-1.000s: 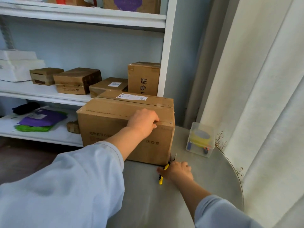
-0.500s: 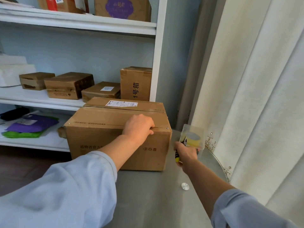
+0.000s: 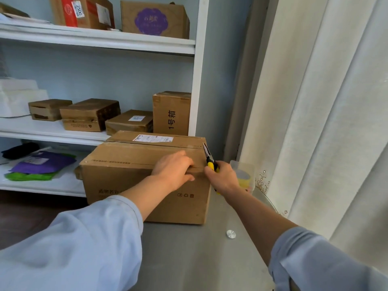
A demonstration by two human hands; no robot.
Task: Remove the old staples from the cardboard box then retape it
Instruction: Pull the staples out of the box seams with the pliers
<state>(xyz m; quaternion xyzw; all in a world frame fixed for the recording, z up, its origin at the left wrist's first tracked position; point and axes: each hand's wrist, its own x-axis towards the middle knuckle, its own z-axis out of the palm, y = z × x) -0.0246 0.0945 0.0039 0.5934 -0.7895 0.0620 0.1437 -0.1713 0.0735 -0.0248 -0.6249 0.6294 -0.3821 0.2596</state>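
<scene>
Hands both at cardboard box (image 3: 134,175) on grey tabletop (image 3: 189,259). Left hand (image 3: 173,171) lies over near top edge of box, fingers bent over edge, thumb on front face. Right hand (image 3: 222,177) curled round yellow handles of pliers (image 3: 210,157), dark tip pointing up at box's right top corner. Box far left on tabletop, against shelf unit (image 3: 197,80). One box on tabletop, one pliers. Clear container with yellow tape roll (image 3: 244,175) just right of right hand. Small silver disc (image 3: 231,234) near, on tabletop. Four small boxes on middle shelf.
</scene>
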